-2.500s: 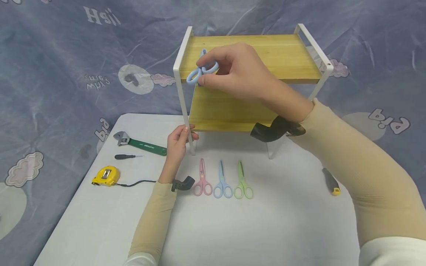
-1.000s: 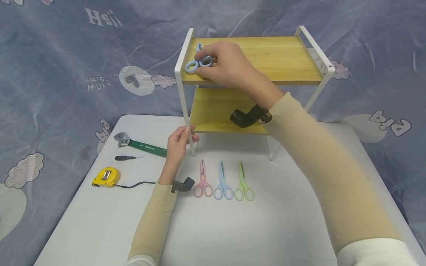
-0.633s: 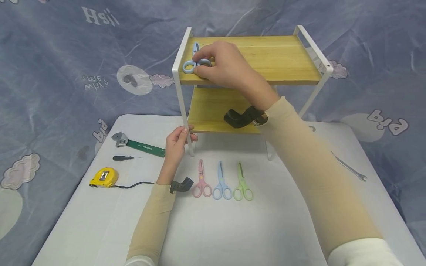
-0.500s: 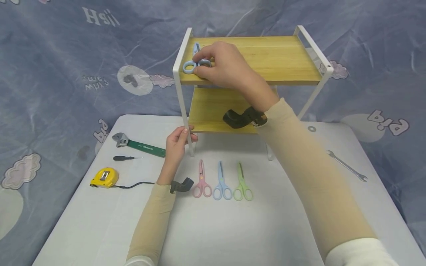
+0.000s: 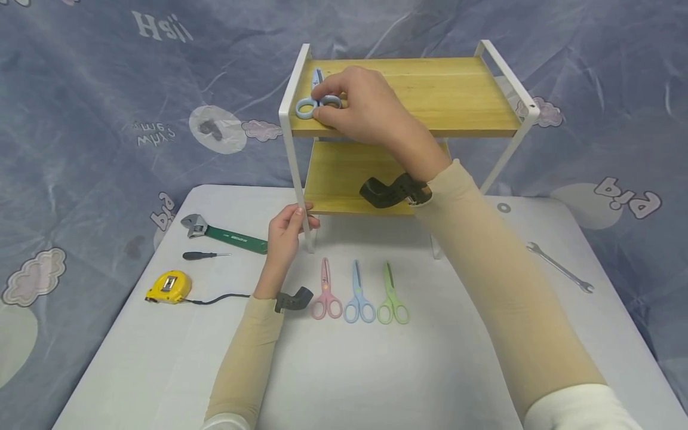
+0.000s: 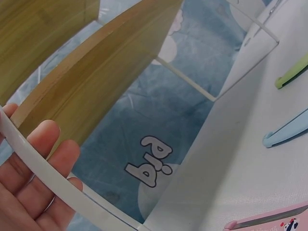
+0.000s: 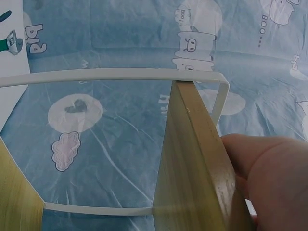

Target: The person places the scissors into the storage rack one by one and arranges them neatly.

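Note:
At the left end of the top board of a two-tier shelf rack (image 5: 430, 92), my right hand (image 5: 368, 107) pinches a pair of light blue scissors (image 5: 316, 79) by the handle area. The scissors lie flat on the board as far as I can see, blades towards the back. Part of their right ring is behind my fingers. My left hand (image 5: 283, 230) grips the rack's white front left leg (image 5: 296, 173), fingers behind it. In the left wrist view, fingers (image 6: 63, 156) show around that leg. Only the board edge and part of my right hand (image 7: 274, 178) appear in the right wrist view.
Pink scissors (image 5: 325, 286), blue scissors (image 5: 357, 288) and green scissors (image 5: 390, 289) lie in a row before the rack. Leftward are an adjustable wrench (image 5: 231, 236), a screwdriver (image 5: 200, 255) and a tape measure (image 5: 169, 287). A spanner (image 5: 560, 268) and washer (image 5: 503, 208) lie right.
My right hand has lowered the blue scissors leftward onto the top board, then held nearly still. The sleeve now hides the yellow-tipped tool; the spanner and washer have come into view. My left hand stayed put.

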`<state>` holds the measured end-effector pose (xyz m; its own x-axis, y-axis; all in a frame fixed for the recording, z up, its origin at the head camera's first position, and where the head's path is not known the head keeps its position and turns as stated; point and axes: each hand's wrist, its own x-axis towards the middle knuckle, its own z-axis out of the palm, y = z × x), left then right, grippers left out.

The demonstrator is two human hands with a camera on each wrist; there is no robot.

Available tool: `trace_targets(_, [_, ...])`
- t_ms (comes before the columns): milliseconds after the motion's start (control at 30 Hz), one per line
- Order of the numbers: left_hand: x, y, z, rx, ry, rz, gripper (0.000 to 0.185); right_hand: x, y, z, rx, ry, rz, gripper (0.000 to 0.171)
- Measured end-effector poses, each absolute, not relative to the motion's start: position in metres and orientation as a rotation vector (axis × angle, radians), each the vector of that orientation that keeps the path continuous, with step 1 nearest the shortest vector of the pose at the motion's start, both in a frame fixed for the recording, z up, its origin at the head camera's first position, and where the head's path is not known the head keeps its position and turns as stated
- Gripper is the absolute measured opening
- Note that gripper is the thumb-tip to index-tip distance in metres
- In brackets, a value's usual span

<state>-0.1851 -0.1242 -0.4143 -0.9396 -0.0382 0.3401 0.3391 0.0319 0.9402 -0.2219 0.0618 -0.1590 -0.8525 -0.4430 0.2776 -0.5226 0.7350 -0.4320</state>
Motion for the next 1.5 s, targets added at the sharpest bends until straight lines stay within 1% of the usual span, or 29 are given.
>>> trace_targets(267, [-0.186, -0.125, -0.415, -0.294, -2.052, -1.99, 0.029, -0.221, 0.062, -0.16, 0.769, -2.709, 0.726, 0.038])
trace_targets(400, [-0.186, -0.125, -0.414, -0.283, -2.056, -1.993, 0.029, -0.22, 0.063, -0.162, 0.792, -2.647, 0.725, 0.038])
trace_targets(767, [-0.185, -0.124, -0.414, -0.282, -2.067, -1.99, 0.03, -0.219, 0.067, -0.176, 0.966, -2.34, 0.671, 0.03])
trace_targets(1067, [-0.186, -0.125, -0.415, -0.29, -2.061, -1.977, 0.03, -0.216, 0.067, -0.181, 0.983, -2.265, 0.684, 0.027])
trace_targets(1233, [-0.186, -0.124, -0.416, -0.289, -2.062, -2.002, 0.03, -0.204, 0.073, -0.192, 1.063, -2.146, 0.724, 0.022])
trace_targets(1500, [-0.187, -0.125, -0.416, -0.301, -2.042, -1.985, 0.03, -0.165, 0.077, -0.231, 1.223, -1.749, 0.771, 0.013])
